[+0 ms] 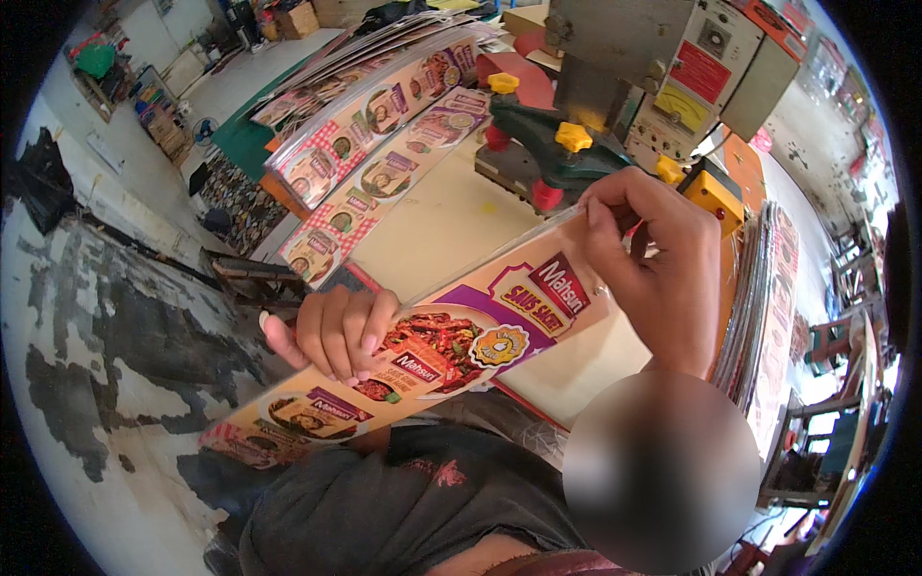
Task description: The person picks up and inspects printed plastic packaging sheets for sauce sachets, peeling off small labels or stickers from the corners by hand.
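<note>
A long printed strip is held slantwise across the front of me, its right end higher than its left. It has a glossy film-like surface with pictures of food dishes on orange, purple and red checks. My left hand is closed over its upper edge near the middle, with the fingers on the printed face. At the upper right corner, my right hand pinches the strip between thumb and fingers. Under and behind it lies the cream work surface of a machine, partly covered by the strip.
Beyond my hands stands a dark green machine head with yellow knobs. A grey control box is behind it. Similar printed strips are stacked at the back left; another stack stands at the right. A yellow-black box sits beside my right hand.
</note>
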`<state>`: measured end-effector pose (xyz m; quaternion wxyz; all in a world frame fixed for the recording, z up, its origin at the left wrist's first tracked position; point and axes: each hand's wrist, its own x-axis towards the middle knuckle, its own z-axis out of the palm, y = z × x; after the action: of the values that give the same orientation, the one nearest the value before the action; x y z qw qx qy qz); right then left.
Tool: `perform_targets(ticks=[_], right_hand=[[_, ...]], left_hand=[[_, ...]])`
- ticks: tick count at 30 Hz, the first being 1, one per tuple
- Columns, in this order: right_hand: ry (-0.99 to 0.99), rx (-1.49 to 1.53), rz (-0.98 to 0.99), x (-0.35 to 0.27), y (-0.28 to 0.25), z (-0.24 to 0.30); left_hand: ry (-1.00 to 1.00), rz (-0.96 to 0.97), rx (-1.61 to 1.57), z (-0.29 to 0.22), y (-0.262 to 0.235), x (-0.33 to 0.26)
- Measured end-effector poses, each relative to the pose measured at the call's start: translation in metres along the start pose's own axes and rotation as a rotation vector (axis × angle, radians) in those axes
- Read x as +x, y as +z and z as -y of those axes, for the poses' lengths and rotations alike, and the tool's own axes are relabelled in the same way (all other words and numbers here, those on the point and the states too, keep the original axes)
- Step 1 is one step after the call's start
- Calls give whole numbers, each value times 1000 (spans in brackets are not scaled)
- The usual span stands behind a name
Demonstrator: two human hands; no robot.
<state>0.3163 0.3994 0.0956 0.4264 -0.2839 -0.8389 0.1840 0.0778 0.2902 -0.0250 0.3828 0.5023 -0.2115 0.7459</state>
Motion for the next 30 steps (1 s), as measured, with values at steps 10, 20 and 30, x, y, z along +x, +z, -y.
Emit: perform_targets(ticks=[10, 20, 30], right_hand=[[179, 559, 393, -7, -2, 4], [181, 623, -127, -6, -17, -1], [163, 680, -205, -3, -37, -41]], left_hand=[[35, -314, -232, -4, 2, -7], [-615, -222, 134, -8, 0, -46], [-456, -266, 208, 1, -14, -84]])
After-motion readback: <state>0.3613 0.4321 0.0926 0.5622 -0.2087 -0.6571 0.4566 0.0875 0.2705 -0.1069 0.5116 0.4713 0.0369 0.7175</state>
